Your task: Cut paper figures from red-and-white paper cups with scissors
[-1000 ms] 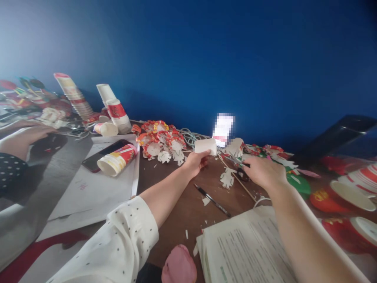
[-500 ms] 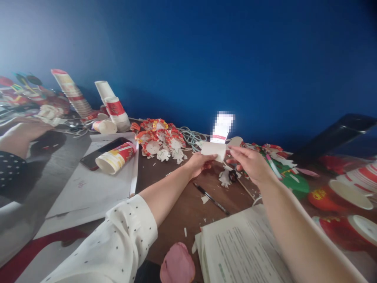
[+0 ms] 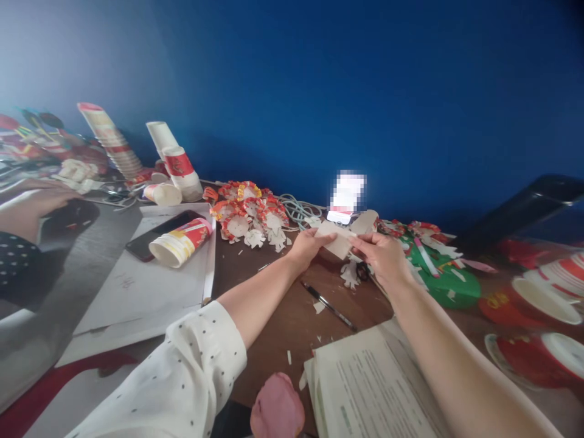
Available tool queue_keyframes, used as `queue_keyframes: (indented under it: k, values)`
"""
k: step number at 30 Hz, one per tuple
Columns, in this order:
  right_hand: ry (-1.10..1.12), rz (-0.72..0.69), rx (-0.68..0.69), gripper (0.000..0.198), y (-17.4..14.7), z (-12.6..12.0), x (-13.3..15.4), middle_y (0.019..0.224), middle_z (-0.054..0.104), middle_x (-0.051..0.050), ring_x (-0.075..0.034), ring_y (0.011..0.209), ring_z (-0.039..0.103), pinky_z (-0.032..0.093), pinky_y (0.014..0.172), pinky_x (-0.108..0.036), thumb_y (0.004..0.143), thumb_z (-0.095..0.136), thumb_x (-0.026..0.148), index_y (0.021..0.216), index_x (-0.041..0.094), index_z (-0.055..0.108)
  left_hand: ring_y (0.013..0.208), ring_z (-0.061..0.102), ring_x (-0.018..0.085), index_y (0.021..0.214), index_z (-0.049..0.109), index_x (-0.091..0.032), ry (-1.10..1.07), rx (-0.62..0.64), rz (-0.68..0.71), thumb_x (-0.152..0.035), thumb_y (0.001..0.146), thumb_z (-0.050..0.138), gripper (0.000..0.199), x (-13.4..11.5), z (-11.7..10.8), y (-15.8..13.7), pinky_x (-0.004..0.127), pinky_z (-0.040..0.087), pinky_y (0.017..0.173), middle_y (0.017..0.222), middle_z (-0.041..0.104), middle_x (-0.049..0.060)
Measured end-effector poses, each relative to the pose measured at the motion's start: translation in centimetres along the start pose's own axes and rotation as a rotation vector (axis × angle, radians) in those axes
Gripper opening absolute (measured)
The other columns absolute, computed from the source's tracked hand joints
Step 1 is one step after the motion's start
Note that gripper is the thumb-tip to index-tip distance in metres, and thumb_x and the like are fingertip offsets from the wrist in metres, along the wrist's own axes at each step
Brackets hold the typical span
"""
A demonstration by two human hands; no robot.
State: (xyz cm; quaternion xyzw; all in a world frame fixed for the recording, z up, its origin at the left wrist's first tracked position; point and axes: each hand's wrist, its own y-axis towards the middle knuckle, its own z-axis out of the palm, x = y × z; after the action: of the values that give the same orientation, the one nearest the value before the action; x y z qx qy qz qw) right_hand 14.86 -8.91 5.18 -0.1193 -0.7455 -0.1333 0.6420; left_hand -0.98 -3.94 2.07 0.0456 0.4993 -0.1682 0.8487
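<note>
- Head view: white card (image 3: 340, 246) is sitting btwn the two hands, mid-view, just in front of the lit phone (image 3: 347, 198), tilting a bit down to the R.
- L hand (image 3: 309, 248) is gripping card's L side: thumb is lying on top, other fingers are curling below.
- R hand (image 3: 382, 255) is pinching card's R edge btwn thumb & fingertips; exact finger pos. is partly hiding.
- Below card, nr R hand, a white cutout (image 3: 350, 275) is lying on the table (image 3: 255, 289); a dark obj. is resting beside it, too blurred to tell.
- Pen (image 3: 328, 305) is lying slantwise btwn the forearms, w/ paper scraps around.
- Printed sheets (image 3: 365, 389) are lying nearer the wearer, pink pc (image 3: 277, 406) just L of them.
- L of L hand, red/white cutouts (image 3: 250, 213) are piling up, cable (image 3: 296, 207) running beside.
- Further L, stacked cups (image 3: 182, 243) are lying partly over a dark phone (image 3: 148, 234) on white paper (image 3: 123, 292); taller cup stacks (image 3: 112, 143) are leaning behind.
- Far L, co-worker's hand (image 3: 43, 204) is resting nr clutter; its finger state I can't tell.
- R side: green sheet (image 3: 465, 292) is lying under scraps & a pink marker (image 3: 426, 258); red cups (image 3: 506, 304) are lying beyond.
- Blue wall (image 3: 274, 91) is filling the bkgd.
</note>
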Motion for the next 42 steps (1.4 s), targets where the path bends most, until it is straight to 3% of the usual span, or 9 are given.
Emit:
queue_keyframes:
  k: [6, 11, 15, 21, 26, 29, 34, 38, 42]
  values:
    - [-0.017, -0.051, -0.053, 0.039, -0.3, 0.2, -0.2, 0.057, 0.059, 0.003, -0.009, 0.047, 0.047, 0.035, 0.044, -0.023, 0.059, 0.083, 0.05, 0.068, 0.019, 0.062, 0.066, 0.066, 0.014, 0.083, 0.071, -0.011, -0.035, -0.017, -0.033, -0.029, 0.058, 0.086, 0.035, -0.3, -0.3, 0.0, 0.027, 0.052, 0.07, 0.08, 0.073, 0.008]
    - [0.156, -0.015, 0.094, 0.039, -0.2, 0.2, 0.0, 0.091, 0.072, -0.002, -0.016, 0.078, 0.064, 0.05, 0.061, -0.025, 0.063, 0.082, 0.046, 0.091, 0.021, 0.071, 0.065, 0.066, 0.014, 0.084, 0.07, -0.01, -0.046, -0.007, -0.059, -0.023, 0.061, 0.084, 0.03, -0.6, -0.6, 0.1, 0.028, 0.053, 0.07, 0.078, 0.072, 0.008]
    - [0.075, -0.038, -0.004, 0.035, 0.0, 0.2, -0.4, 0.074, 0.07, -0.002, -0.016, 0.067, 0.063, 0.051, 0.063, -0.029, 0.06, 0.082, 0.044, 0.079, 0.017, 0.071, 0.064, 0.066, 0.014, 0.083, 0.07, -0.009, -0.027, 0.008, -0.069, -0.021, 0.062, 0.083, 0.027, -0.4, -0.4, 0.1, 0.027, 0.053, 0.071, 0.075, 0.071, 0.007]
    - [-0.25, -0.157, -0.085, 0.032, -0.1, 0.0, -0.7, 0.066, 0.067, -0.003, -0.018, 0.058, 0.061, 0.049, 0.057, -0.031, 0.071, 0.072, 0.049, 0.078, 0.018, 0.068, 0.068, 0.067, 0.014, 0.086, 0.071, -0.011, -0.025, -0.003, -0.063, -0.022, 0.063, 0.083, 0.028, -0.2, -0.2, -0.1, 0.027, 0.054, 0.074, 0.078, 0.072, 0.008]
    - [0.001, -0.041, -0.017, 0.037, -0.3, 0.7, -0.8, 0.078, 0.07, -0.005, -0.021, 0.068, 0.065, 0.051, 0.053, -0.031, 0.072, 0.07, 0.055, 0.083, 0.021, 0.065, 0.067, 0.067, 0.014, 0.087, 0.071, -0.011, -0.043, -0.007, -0.032, -0.021, 0.067, 0.08, 0.024, -0.2, -0.4, 0.2, 0.028, 0.054, 0.075, 0.077, 0.072, 0.007]
    - [0.009, -0.035, 0.049, 0.038, -0.6, 1.0, -0.8, 0.083, 0.071, -0.004, -0.021, 0.072, 0.065, 0.051, 0.053, -0.029, 0.073, 0.07, 0.053, 0.092, 0.021, 0.068, 0.065, 0.066, 0.014, 0.088, 0.071, -0.01, -0.043, 0.004, -0.026, -0.021, 0.068, 0.079, 0.025, -0.1, -0.5, 0.3, 0.029, 0.054, 0.075, 0.077, 0.072, 0.007]
    - [-0.132, -0.105, -0.069, 0.03, -0.9, 0.9, -0.6, 0.064, 0.066, 0.0, -0.014, 0.055, 0.057, 0.047, 0.05, -0.026, 0.07, 0.073, 0.047, 0.078, 0.018, 0.071, 0.07, 0.067, 0.016, 0.089, 0.07, -0.01, -0.094, 0.022, -0.031, -0.021, 0.066, 0.081, 0.028, -0.3, -0.1, 0.0, 0.029, 0.054, 0.076, 0.079, 0.072, 0.008]
    - [-0.118, -0.134, -0.159, 0.031, -0.8, 1.0, -0.7, 0.063, 0.066, 0.0, -0.013, 0.049, 0.054, 0.046, 0.047, -0.026, 0.071, 0.072, 0.048, 0.078, 0.018, 0.069, 0.067, 0.065, 0.013, 0.089, 0.069, -0.01, -0.141, 0.062, -0.072, -0.024, 0.065, 0.082, 0.03, -0.3, 0.5, -0.5, 0.027, 0.052, 0.07, 0.08, 0.071, 0.008]
    - [-0.084, -0.175, -0.202, 0.031, -0.6, 1.1, -1.1, 0.065, 0.066, -0.001, -0.015, 0.052, 0.057, 0.049, 0.05, -0.028, 0.072, 0.071, 0.049, 0.078, 0.019, 0.068, 0.062, 0.061, 0.009, 0.087, 0.071, -0.01, -0.02, 0.129, -0.157, -0.027, 0.062, 0.085, 0.033, 0.1, 0.8, -1.0, 0.022, 0.046, 0.062, 0.075, 0.07, 0.006]
